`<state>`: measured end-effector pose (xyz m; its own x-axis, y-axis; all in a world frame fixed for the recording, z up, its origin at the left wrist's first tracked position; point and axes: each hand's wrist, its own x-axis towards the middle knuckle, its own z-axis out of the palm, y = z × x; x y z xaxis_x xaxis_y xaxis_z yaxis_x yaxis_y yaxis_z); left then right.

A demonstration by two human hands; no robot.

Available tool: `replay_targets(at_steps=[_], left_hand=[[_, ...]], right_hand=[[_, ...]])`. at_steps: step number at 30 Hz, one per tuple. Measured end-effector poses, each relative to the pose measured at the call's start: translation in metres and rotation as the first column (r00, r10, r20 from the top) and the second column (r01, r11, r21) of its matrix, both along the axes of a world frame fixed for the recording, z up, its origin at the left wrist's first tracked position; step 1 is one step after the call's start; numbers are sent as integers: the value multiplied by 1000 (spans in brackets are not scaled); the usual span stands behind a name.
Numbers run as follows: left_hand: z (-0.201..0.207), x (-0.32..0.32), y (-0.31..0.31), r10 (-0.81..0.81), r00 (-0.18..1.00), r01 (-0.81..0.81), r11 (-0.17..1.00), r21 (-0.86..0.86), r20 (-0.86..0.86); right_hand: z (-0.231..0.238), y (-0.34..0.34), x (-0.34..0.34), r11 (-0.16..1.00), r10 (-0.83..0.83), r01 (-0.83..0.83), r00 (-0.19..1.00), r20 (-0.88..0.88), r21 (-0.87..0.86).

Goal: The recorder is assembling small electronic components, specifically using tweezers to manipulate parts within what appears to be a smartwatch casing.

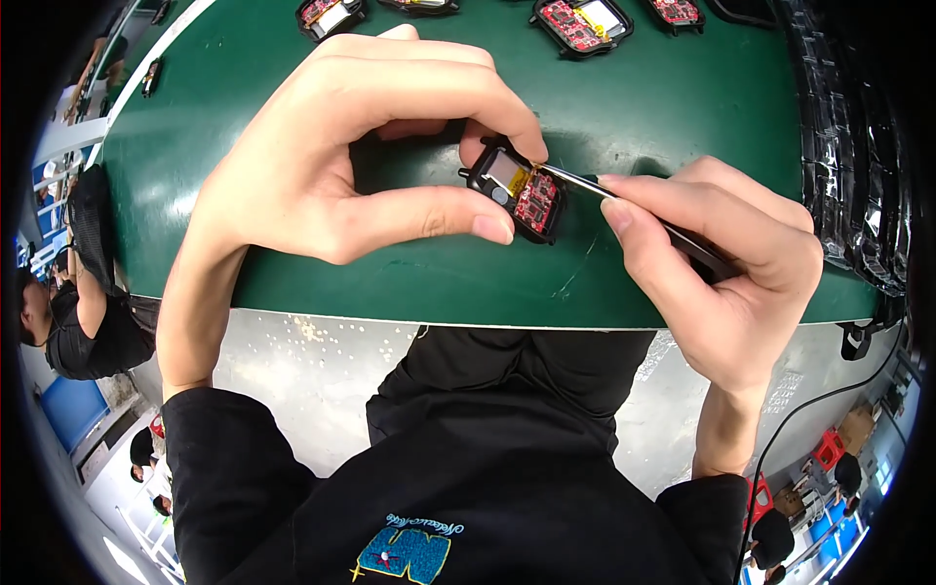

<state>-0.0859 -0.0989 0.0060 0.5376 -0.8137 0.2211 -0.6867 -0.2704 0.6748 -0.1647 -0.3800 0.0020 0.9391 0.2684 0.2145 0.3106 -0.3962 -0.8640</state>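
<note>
- Two bare hands at work over a green table (pixel 439 288), and all eyes go to the small black case (pixel 504 174) between them!
- Left hand (pixel 327 146) comes in from the left in a wide arch, thumb along the case's lower-left edge, index fingertip at its upper-right edge: a firm pinch, closed down to the width of the case.
- And the case itself? Tilted, just right of the left thumb tip, its open face showing a red circuit board (pixel 538 203), a pale panel and a yellowish strip; whether its underside touches the table, I can't tell.
- Right hand (pixel 726 249) on the other side, thumb and fingers closed around a thin pointed tool (pixel 624 198), silvery toward the tip, dark toward the palm.
- Look at that tip, right beside the left index fingertip at the case's upper edge! Contact is too fine to call.
- Up along the far edge, four similar cases, the clearest (pixel 582 26) just right of centre with its red board showing.
- Over on the right side, a shiny black plastic pile (pixel 858 156); far left, a seated co-worker (pixel 83 327) in black.
</note>
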Motion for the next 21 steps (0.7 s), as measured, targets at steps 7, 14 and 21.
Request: replay_targets(at_steps=[7,14,21], left_hand=[[3,-2,-2,25,998,-26,1000,-4,-58],[-7,0,-5,2,998,-3,1000,-10,-66],[3,-4,-4,58,990,-63,997,-36,-126]], right_hand=[[-2,2,-1,1000,21,-21,997,79,-11],[-11,-2,-2,1000,18,-16,995,99,-23],[3,2,-5,987,-146,140,987,71,84]])
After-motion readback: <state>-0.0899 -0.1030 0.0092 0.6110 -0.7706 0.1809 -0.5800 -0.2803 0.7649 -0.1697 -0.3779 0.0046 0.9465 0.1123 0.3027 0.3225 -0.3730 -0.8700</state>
